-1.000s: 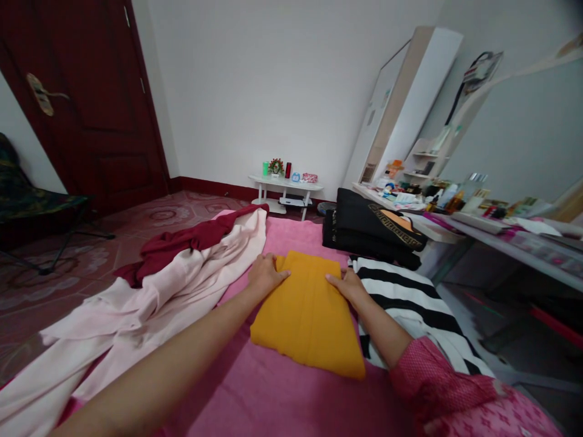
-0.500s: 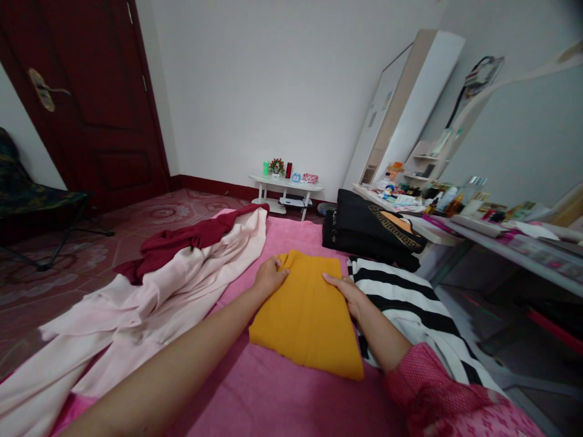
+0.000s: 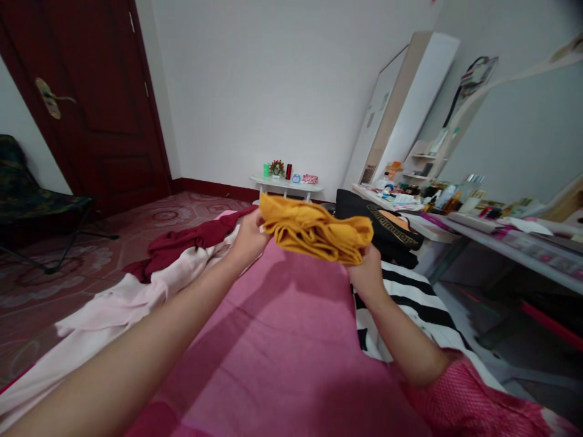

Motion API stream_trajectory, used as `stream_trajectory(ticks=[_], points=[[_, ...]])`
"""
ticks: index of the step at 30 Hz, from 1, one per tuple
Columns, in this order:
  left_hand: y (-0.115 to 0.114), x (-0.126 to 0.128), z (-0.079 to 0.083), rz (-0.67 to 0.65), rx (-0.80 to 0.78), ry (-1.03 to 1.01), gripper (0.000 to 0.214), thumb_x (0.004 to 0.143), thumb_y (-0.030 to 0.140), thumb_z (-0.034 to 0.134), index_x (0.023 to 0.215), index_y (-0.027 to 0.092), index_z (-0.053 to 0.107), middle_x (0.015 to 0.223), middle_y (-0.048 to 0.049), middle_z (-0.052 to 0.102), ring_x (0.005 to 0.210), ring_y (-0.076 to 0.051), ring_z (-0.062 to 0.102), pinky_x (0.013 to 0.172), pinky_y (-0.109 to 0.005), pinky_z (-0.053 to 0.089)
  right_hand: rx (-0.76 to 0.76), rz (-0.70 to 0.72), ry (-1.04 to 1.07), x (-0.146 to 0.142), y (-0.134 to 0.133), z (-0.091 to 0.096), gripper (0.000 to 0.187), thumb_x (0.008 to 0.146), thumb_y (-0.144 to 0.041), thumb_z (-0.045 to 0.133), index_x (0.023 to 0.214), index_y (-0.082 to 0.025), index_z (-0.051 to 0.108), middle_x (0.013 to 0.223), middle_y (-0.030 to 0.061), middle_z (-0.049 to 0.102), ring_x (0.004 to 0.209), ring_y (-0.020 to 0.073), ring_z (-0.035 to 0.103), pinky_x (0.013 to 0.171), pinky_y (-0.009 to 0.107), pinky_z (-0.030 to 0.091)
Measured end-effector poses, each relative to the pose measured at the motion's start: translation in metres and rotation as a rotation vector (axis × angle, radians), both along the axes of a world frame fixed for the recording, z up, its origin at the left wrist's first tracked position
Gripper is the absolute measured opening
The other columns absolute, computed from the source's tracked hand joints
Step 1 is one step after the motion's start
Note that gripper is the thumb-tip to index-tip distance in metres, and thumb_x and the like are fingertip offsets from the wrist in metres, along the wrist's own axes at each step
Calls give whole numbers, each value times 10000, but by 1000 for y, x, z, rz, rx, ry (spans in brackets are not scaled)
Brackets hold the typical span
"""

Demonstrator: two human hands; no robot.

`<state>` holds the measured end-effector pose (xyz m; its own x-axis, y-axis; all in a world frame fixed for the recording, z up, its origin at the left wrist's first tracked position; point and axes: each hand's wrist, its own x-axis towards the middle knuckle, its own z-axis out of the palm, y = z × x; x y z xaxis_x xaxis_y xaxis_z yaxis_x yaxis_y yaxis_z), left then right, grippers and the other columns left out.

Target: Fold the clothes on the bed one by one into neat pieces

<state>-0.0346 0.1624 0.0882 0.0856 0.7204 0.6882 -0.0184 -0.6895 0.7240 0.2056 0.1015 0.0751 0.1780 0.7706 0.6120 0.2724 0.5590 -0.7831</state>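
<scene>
A folded mustard-yellow garment [image 3: 316, 229] is held up above the pink bedspread [image 3: 282, 340], its layered edges facing me. My left hand [image 3: 250, 238] grips its left end. On the other end, my right hand [image 3: 367, 273] is closed, the fingers partly hidden behind the cloth. Below my right hand lies a black-and-white striped garment [image 3: 412, 297]. Behind it sits a stack of folded black clothes [image 3: 355, 206] with a gold-patterned band. To the left, a pale pink garment [image 3: 122, 309] and a dark red one [image 3: 182, 243] lie loosely spread.
A small white table [image 3: 255, 180] with a plant and little items stands by the far wall. On the right is a dressing table [image 3: 542, 261] crowded with bottles, beneath a mirror. A camouflage folding chair [image 3: 45, 200] stands left, near the dark red door [image 3: 104, 121].
Both hands have lifted the yellow garment off the bedspread and tilted it, so its folded edge shows instead of its flat top. The other clothes stay in place.
</scene>
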Motion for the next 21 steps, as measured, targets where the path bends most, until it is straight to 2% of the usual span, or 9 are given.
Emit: stream_trajectory(ticks=[1, 4, 6, 7, 9, 11, 14, 18, 21], points=[[-10, -7, -23, 33, -36, 102, 269, 647, 87, 588, 896, 155, 663, 968, -53, 705, 946, -218, 634, 873, -342, 492, -35, 13, -64, 4, -7, -20, 370, 614, -149, 670, 979, -212, 660, 1060, 51, 698, 1001, 244, 628, 936, 419, 469], [-41, -27, -92, -187, -150, 499, 474, 575, -29, 450, 890, 212, 710, 995, -19, 716, 978, -192, 637, 909, -316, 482, -262, 177, -251, 20, -27, -74, 347, 607, -108, 585, 906, -230, 712, 1085, 42, 700, 1064, 257, 618, 999, 435, 430], [-56, -37, -115, -201, -171, 602, 641, 506, -66, 390, 964, 236, 720, 1121, 3, 687, 1112, -179, 583, 1028, -315, 397, -413, 246, -299, 32, -33, -91, 363, 578, -83, 541, 842, -239, 734, 1042, 30, 717, 1059, 261, 625, 1010, 439, 422], [-60, -39, -117, -207, -185, 656, 685, 487, -73, 375, 985, 245, 722, 1147, 13, 677, 1138, -174, 567, 1049, -308, 371, -461, 227, -312, 37, -33, -91, 354, 564, -77, 527, 797, -239, 739, 975, 29, 732, 1014, 265, 645, 988, 444, 439], [-63, -38, -103, -204, -252, 792, 676, 498, -76, 375, 964, 257, 734, 1093, 22, 698, 1083, -173, 593, 1023, -295, 389, -500, 132, -325, 44, -25, -80, 311, 561, -85, 515, 724, -233, 734, 813, 27, 741, 851, 258, 681, 887, 430, 499], [-62, -29, -77, -157, -343, 897, 564, 539, -62, 420, 868, 255, 750, 948, 18, 730, 947, -187, 636, 951, -289, 437, -469, 26, -297, 44, -13, -65, 259, 595, -122, 526, 725, -223, 726, 747, 28, 728, 717, 228, 674, 775, 383, 528], [-63, -1, -49, -25, -359, 870, 441, 607, -8, 495, 874, 236, 747, 944, 1, 730, 931, -207, 632, 943, -301, 440, -369, -86, -245, 31, -1, -59, 189, 684, -236, 567, 802, -216, 713, 835, 44, 726, 763, 217, 661, 755, 343, 511], [-81, 38, -43, -75, -291, 646, 378, 714, 72, 527, 1018, 193, 716, 1077, -27, 699, 1028, -213, 605, 965, -307, 434, -327, -100, -307, 8, -6, -94, 185, 747, -341, 564, 797, -217, 693, 845, 46, 700, 824, 218, 634, 791, 338, 481], [-116, 54, -27, -340, -297, 434, 312, 770, 80, 499, 967, 170, 724, 952, -32, 715, 903, -178, 642, 870, -278, 487, -282, -61, -305, 1, -13, -117, 163, 730, -326, 569, 805, -221, 669, 856, 35, 665, 862, 219, 605, 809, 332, 466]])
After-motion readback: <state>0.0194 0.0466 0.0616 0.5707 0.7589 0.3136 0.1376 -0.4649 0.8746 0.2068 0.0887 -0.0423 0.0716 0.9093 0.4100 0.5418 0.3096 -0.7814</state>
